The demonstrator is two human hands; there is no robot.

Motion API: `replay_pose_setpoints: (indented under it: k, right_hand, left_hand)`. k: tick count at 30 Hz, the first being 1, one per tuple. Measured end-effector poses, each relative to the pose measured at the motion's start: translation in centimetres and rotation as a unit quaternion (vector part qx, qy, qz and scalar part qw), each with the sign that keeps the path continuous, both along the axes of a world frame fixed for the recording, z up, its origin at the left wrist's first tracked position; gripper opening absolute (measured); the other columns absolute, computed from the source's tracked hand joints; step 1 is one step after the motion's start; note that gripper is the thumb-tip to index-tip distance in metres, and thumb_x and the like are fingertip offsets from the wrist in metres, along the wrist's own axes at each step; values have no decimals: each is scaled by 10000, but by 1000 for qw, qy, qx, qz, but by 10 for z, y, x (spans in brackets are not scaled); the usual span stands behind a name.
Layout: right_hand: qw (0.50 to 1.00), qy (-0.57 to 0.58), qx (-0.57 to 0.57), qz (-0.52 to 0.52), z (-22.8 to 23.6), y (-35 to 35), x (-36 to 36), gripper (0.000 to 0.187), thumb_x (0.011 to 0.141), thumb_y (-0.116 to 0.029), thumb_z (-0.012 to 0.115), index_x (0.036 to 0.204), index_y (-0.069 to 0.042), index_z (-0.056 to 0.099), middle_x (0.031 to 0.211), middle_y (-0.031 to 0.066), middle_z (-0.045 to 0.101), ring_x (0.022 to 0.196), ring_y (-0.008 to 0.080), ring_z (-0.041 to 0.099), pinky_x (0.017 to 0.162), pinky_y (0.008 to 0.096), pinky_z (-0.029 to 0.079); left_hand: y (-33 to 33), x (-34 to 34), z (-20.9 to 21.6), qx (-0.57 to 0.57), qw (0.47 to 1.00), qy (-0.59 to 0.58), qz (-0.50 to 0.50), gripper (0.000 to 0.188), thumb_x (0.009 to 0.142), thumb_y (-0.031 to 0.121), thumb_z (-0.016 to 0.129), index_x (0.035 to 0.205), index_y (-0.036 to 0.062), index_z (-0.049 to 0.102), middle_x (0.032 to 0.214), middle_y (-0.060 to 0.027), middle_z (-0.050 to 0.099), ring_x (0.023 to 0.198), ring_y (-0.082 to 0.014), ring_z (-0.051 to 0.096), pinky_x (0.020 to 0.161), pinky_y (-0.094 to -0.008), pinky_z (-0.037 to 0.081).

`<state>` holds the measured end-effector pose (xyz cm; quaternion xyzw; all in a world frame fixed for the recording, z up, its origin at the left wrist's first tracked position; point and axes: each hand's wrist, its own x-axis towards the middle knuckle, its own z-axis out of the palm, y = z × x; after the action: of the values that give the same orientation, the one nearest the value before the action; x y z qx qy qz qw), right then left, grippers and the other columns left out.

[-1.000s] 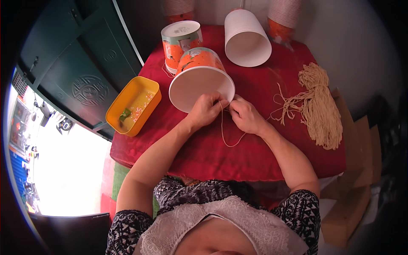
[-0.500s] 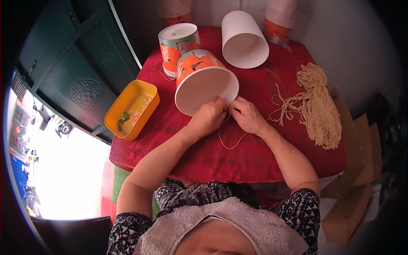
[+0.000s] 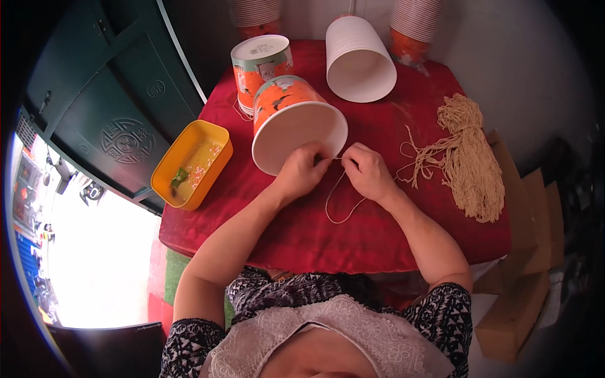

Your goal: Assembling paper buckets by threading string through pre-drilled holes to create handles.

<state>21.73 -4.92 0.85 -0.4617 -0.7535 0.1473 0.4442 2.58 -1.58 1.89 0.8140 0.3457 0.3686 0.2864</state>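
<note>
Red cloth spreads under yellow tub, bucket, yarn.

bucket: glossy paper | tablecloth: satiny cloth | yarn hank: matt, fibrous | tub: smooth plastic

basin left, yarn right of bucket

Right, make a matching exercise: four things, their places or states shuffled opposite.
Things:
1. yellow rectangular plastic tub
2. bundled hank of tan string
3. plain white round bucket
4. nearer orange-printed bucket with white rim

Places or states:
A. next to the left hand
B. on the right side of the red cloth-covered table
C. holding small pinkish bits
D. lying on its side, toward the table's far end

Pairs: 1-C; 2-B; 3-D; 4-A
</note>
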Motion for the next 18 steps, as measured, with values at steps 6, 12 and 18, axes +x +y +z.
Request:
replay_pose_setpoints:
  k: [6, 12, 18]
  right_hand:
    - [985, -121, 4, -126, 9, -4, 6, 57, 829, -35, 582, 841, 20, 586, 837, 180, 609, 740, 358, 624, 644, 433, 518]
    - [993, 24, 71, -95, 23, -17, -18, 252, 802, 40, 589, 1037, 13, 501, 979, 201, 582, 745, 373, 627, 653, 416, 537]
    - [997, 40, 9, -64, 6, -17, -32, 254, 821, 16, 596, 1047, 0, 480, 877, 220, 632, 785, 389, 657, 641, 454, 526]
  left_hand:
    - [6, -5, 3, -79, 996, -34, 10, 122, 861, 103, 649, 912, -6, 637, 837, -68, 658, 782, -143, 597, 745, -291, 489]
    - [8, -8, 2, -107, 993, -54, -5, 124, 849, 111, 642, 895, -3, 626, 821, -38, 637, 774, -106, 576, 711, -272, 483]
    - [7, -4, 0, -117, 991, -68, -12, 107, 844, 93, 632, 884, -5, 620, 798, -33, 627, 747, -102, 573, 673, -264, 481]
